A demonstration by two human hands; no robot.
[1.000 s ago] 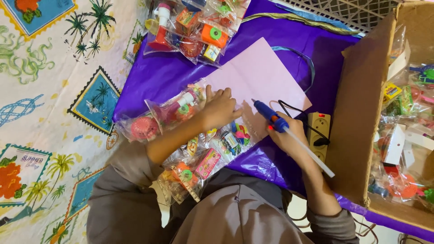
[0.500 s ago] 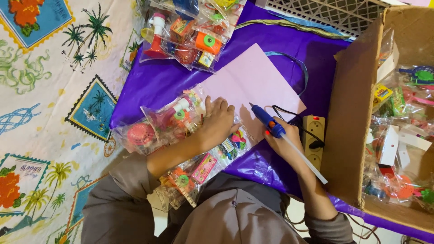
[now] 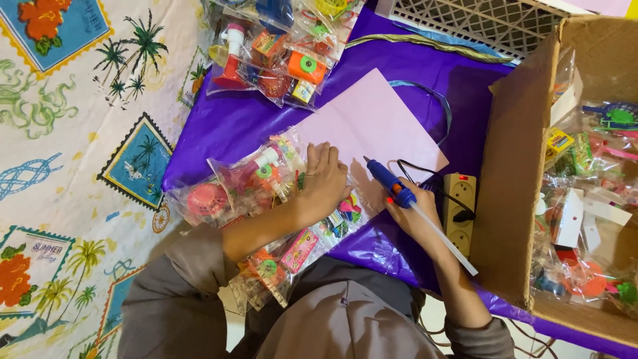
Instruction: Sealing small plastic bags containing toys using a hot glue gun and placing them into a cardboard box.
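**Glue gun at the pink sheet**

The right hand is clenched around a blue hot glue gun with a white glue stick jutting from its back end – the nozzle points at the near edge of a pink paper sheet. The left hand lies flat with its fingers released and spread, pressing on a clear toy packet just left of the sheet, fingertips touching the sheet's edge. More packets of small colourful toys lie under the forearm, nearer the person than the sheet.

The sheet rests on a purple cloth. Beyond the sheet, at the cloth's far edge, sits another pile of toy packets. Right of the sheet – just beside the right hand – is a cream power strip with a black plug in it, and further right a cardboard box holding more packets. Left of the sheet, past the cloth, spreads a mat printed with palm trees.
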